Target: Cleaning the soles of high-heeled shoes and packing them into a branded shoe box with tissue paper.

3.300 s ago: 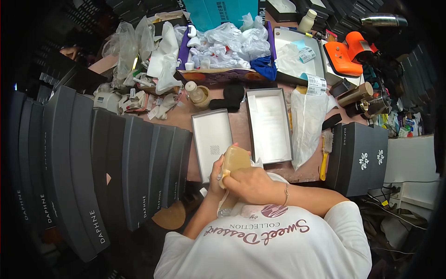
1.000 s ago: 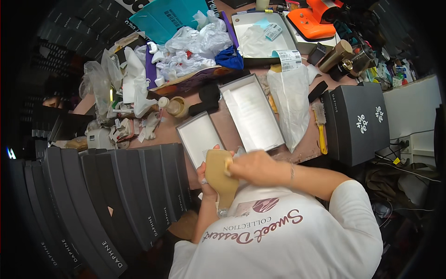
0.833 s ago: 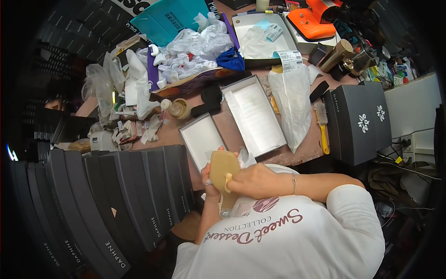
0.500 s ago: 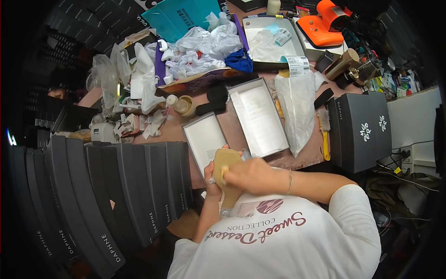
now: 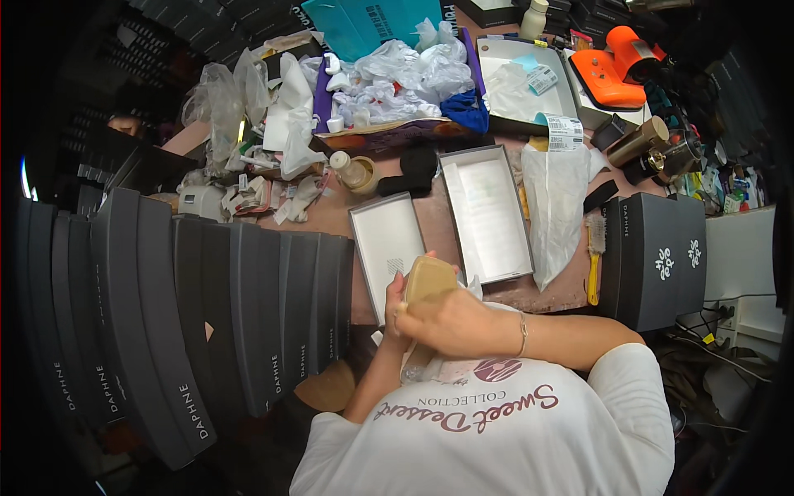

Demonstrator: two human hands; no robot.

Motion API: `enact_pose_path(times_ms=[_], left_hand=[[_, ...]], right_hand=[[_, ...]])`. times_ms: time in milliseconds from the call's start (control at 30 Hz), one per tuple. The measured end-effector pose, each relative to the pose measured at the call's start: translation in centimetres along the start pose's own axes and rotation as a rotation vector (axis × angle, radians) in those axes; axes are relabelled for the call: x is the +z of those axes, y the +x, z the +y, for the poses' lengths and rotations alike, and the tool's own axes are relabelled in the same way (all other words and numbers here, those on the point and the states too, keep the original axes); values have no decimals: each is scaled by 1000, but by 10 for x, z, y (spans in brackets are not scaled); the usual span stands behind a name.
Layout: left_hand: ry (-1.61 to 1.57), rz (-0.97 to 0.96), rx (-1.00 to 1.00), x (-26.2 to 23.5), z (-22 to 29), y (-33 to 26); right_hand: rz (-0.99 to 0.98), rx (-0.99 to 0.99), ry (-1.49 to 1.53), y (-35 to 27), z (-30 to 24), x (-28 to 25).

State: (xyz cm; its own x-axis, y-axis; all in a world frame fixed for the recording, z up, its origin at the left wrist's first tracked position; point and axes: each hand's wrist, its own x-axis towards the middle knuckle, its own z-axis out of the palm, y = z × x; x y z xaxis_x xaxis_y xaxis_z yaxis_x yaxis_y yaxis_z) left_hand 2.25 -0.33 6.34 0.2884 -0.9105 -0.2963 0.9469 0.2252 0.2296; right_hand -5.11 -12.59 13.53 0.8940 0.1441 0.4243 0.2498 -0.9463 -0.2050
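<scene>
A shoe (image 5: pixel 431 279) with a tan sole is turned sole up in front of my chest. Closed around its side, my left hand (image 5: pixel 394 299) holds it, with fingertips showing past the far edge. My right hand (image 5: pixel 455 321) lies across the middle of the sole, fingers curled in a pinch. What those fingers hold, if anything, is hidden. Just beyond my hands lies a shallow white box lid (image 5: pixel 385 244) with a grey edge. To its right is an open white-lined shoebox (image 5: pixel 486 219).
Dark shoeboxes (image 5: pixel 248 314) stand in a row at the left, and more boxes (image 5: pixel 662 256) at the right. A yellow-handled brush (image 5: pixel 594 264), a white paper-wrapped bundle (image 5: pixel 558 207), a bottle (image 5: pixel 351 172) and a purple box (image 5: pixel 397 132) of crumpled wrapping occupy the table. An orange device (image 5: pixel 612 78) sits behind.
My right hand has moved down the sole toward my left fingers, uncovering more of the toe end. The view has shifted, so the table things appear further right.
</scene>
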Motion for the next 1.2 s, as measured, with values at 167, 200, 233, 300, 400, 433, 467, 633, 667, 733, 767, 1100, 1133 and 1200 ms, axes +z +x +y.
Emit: enact_pose_path(times_ms=[167, 200, 233, 300, 400, 433, 467, 633, 667, 733, 767, 1100, 1133, 1200], left_hand=[[110, 23, 24, 0, 4, -1], [274, 77, 56, 18, 5, -3], [219, 76, 39, 20, 2, -2], [112, 171, 13, 14, -4, -3], [181, 25, 36, 14, 1, -4], [187, -26, 63, 16, 4, -4], [185, -20, 65, 15, 4, -2], [243, 165, 81, 22, 7, 3], [233, 179, 77, 22, 6, 3], [194, 186, 75, 21, 7, 4], [175, 193, 74, 20, 7, 4], [-4, 95, 50, 11, 7, 2], [36, 67, 46, 10, 8, 2], [126, -8, 12, 10, 8, 6]], right_hand=[[-65, 123, 180, 1, 1, -9], [-85, 74, 169, -2, -4, -11], [-74, 78, 221, -5, -2, -6], [-49, 389, 384, 0, 51, 18], [114, 996, 1526, -9, 84, 26], [190, 1181, 2074, -12, 87, 25], [209, 1121, 2246, -17, 83, 23], [258, 1023, 2671, -32, 83, 30], [254, 1019, 2693, -34, 82, 29], [247, 1010, 2736, -37, 81, 27], [251, 1036, 2698, -38, 81, 25], [121, 692, 1025, -26, 36, -14], [78, 459, 681, -21, 23, -24], [-161, 18, 382, -20, 0, -27]])
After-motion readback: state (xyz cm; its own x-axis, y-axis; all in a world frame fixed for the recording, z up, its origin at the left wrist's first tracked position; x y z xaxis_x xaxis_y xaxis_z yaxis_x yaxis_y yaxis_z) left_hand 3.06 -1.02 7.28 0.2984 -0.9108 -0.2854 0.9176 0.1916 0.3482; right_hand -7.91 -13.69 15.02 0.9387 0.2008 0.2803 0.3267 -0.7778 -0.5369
